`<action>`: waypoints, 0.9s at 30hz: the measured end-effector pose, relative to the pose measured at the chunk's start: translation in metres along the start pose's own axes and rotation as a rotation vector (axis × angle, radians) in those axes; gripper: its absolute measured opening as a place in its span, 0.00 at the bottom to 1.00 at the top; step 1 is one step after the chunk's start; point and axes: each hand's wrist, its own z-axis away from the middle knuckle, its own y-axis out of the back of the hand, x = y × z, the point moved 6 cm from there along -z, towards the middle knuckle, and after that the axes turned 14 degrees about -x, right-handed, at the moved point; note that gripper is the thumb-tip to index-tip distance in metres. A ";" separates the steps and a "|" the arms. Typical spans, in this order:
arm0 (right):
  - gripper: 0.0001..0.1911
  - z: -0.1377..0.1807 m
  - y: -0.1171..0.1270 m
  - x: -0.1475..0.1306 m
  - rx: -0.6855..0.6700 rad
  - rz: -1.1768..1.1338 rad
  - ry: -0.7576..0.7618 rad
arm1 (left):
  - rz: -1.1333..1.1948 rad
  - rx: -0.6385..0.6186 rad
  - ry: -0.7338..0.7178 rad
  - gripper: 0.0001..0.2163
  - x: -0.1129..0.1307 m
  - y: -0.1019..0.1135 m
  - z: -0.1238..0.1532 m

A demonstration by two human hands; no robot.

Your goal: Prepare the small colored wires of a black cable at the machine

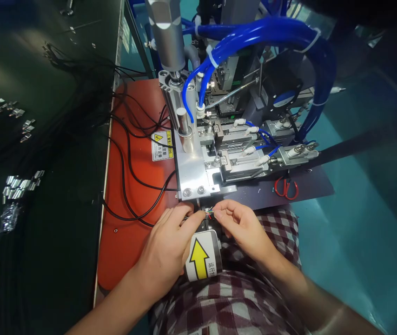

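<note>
Cable end [209, 214]: short bundle of thin coloured wires, red and green visible, stripped from a black cable. Sits just below the front edge of the machine's metal plate [193, 170], above the person's lap.

Left hand [165, 242]: thumb and forefinger closed on the black cable right behind the coloured wires; remaining fingers curled. Right hand [240, 223]: fingertips pinched together on the wire tips from the other side. The two hands nearly touch at the wires.

Directly under the hands: white cylindrical motor housing [203, 256] carrying a yellow arrow label, pointing up toward the machine.

Metal plate holds two bolts near its front edge. Above it, a pneumatic cylinder [167, 39] stands upright; blue air hoses [264, 35] loop across the top, tied with white cable ties. Small fittings with white-tipped lines run to the right of the plate.

Orange mat [132, 228] lies left of the plate, near the bench's front edge; black cables [129, 158] trail across it. Yellow warning sticker [162, 145] beside the plate. Red-handled scissors [285, 187] lie on the dark base to the right. Small metal clips [22, 184] are scattered on the dark bench at far left.
</note>
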 end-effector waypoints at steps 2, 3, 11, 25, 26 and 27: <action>0.25 0.000 0.000 -0.001 0.003 0.015 0.024 | -0.008 0.002 -0.004 0.13 0.001 0.000 -0.001; 0.25 0.000 0.000 -0.001 0.007 0.030 0.040 | -0.017 0.007 -0.006 0.13 0.001 0.000 -0.001; 0.21 -0.002 0.003 0.005 0.078 0.163 0.082 | -0.034 0.033 -0.001 0.13 -0.001 0.001 0.002; 0.22 -0.004 -0.003 0.005 0.079 -0.009 -0.058 | -0.068 0.034 -0.022 0.14 0.002 0.000 0.002; 0.23 -0.003 -0.002 0.005 0.072 0.006 -0.059 | -0.061 0.039 -0.021 0.14 0.002 0.001 0.001; 0.24 -0.002 -0.001 0.006 0.071 0.026 -0.055 | -0.057 0.039 -0.019 0.14 0.002 0.001 0.001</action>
